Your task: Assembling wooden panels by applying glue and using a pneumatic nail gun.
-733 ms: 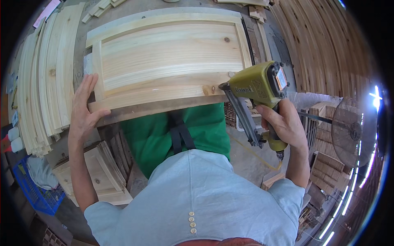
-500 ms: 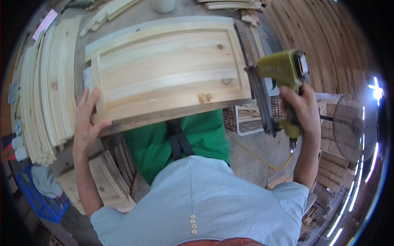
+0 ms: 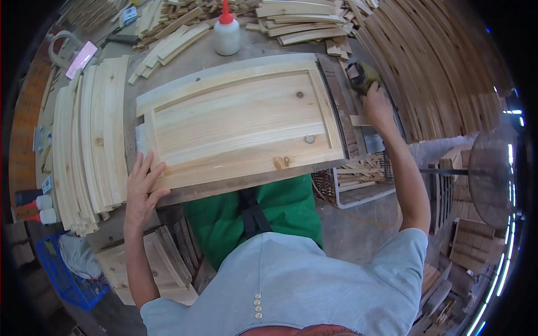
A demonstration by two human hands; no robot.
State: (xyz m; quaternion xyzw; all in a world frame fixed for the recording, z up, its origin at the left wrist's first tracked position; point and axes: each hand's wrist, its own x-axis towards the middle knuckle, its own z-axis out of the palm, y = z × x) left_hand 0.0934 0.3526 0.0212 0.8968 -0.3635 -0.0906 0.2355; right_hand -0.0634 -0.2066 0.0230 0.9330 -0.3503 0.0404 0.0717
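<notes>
No readable text (label [image 3: 352, 71] on nail gun [image 3: 365, 79] too small).

The framed panel [image 3: 241, 120] over here is bare pale wood, matt and smooth-looking, its grain broken by dark knots. The stacked strips [image 3: 89, 148] look just as raw, while the tall boards [image 3: 431, 73] are browner wood, streaked with grain. I see a milky plastic bottle [image 3: 227, 40] with a red plastic nozzle [image 3: 226, 17], a blue plastic crate [image 3: 72, 283], a soft, matt cloth shirt [image 3: 291, 274] and plain green cloth [image 3: 288, 204]. The nail gun [image 3: 365, 78] has a hard olive casing, its sheen difficult to judge.
</notes>
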